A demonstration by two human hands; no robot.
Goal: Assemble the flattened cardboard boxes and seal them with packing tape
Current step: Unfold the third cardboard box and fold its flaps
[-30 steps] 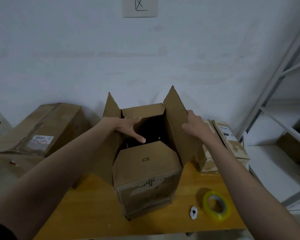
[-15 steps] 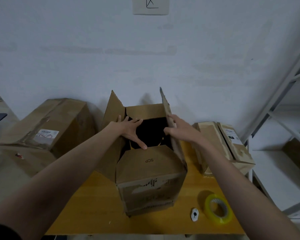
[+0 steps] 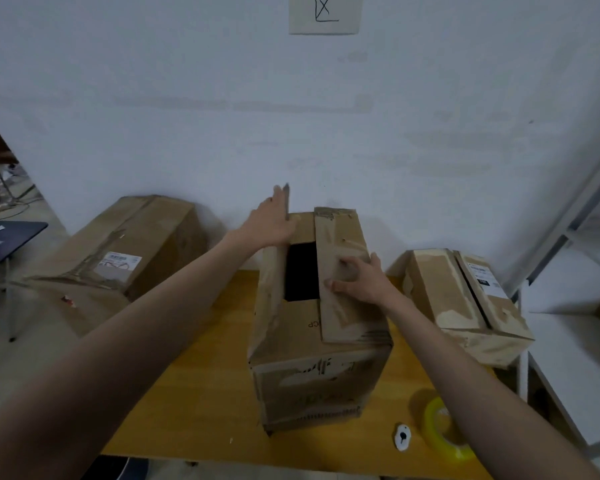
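We see the box [image 3: 321, 341] standing upright on the wooden table [image 3: 201, 403], its top half closed. The right flap [image 3: 343, 271] lies folded down over the opening, and the right hand [image 3: 359, 280] presses flat on it, fingers spread and straight. The left flap [image 3: 272, 282] is partly down; the left hand [image 3: 272, 220] rests against its far end with straight fingers, holding nothing. A dark gap shows between the flaps. The tape roll [image 3: 445, 429] lies on the table to the right of the box near the front edge, with a small white object [image 3: 402, 437] between the roll and the box. A second box [image 3: 465, 303] sits further right, and a larger one [image 3: 118, 251] to the left.
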